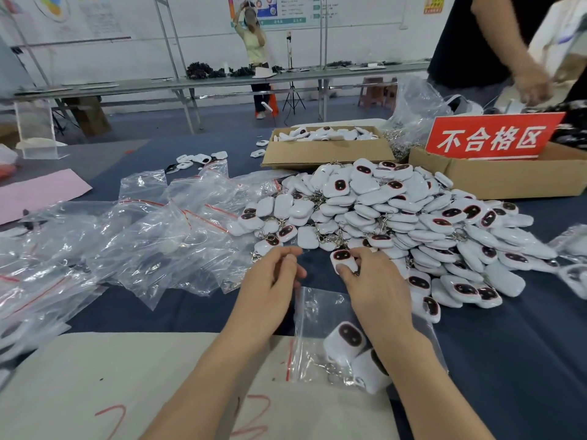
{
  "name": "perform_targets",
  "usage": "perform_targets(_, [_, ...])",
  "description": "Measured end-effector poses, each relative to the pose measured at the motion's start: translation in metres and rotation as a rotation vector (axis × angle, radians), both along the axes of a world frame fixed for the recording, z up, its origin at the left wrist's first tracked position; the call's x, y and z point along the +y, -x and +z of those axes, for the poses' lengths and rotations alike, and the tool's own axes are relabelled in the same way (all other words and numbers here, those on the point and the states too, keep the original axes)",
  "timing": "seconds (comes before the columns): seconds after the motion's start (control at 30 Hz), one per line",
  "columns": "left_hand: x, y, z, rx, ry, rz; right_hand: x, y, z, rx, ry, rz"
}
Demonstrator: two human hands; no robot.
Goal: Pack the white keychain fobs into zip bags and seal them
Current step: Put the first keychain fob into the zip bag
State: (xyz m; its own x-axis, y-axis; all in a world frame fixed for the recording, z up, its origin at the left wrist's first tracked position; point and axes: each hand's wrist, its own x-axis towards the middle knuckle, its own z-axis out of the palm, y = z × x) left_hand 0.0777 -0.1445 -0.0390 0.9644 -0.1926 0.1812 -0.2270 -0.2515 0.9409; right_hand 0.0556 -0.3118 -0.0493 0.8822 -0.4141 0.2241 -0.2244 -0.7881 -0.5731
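Note:
A big heap of white keychain fobs with dark oval faces covers the blue table at centre right. My right hand pinches one fob at the heap's near edge, thumb on its lower part. My left hand hovers just left of it with fingers loosely curled and nothing in it. Under my right forearm lies a clear zip bag with a red seal strip, holding two fobs. Several empty zip bags are piled to the left.
Two cardboard boxes stand behind the heap: one holding fobs, one with a red sign. A beige sheet with red marks covers the near edge. A pink sheet lies far left. A person stands at the right.

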Motion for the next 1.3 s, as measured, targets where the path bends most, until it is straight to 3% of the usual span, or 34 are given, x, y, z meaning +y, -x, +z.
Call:
perform_targets(0.13, [-0.014, -0.009, -0.007, 0.016, -0.01, 0.014, -0.008, 0.003, 0.002, 0.019, -0.169, 0.098])
perform_targets(0.3, [-0.013, -0.009, -0.012, -0.043, -0.047, -0.064, -0.012, 0.004, 0.003, -0.082, -0.529, 0.318])
perform_targets(0.47, [-0.012, -0.007, -0.01, -0.131, -0.034, -0.102, 0.0, 0.002, 0.004, -0.105, -0.522, 0.536])
perform_targets(0.7, [-0.012, -0.007, -0.013, -0.162, -0.06, -0.037, -0.001, -0.002, -0.005, -0.193, -0.703, 0.48])
perform_targets(1.3, [-0.013, -0.003, -0.01, -0.106, -0.029, -0.038, -0.002, -0.002, -0.009, -0.226, -0.734, 0.454])
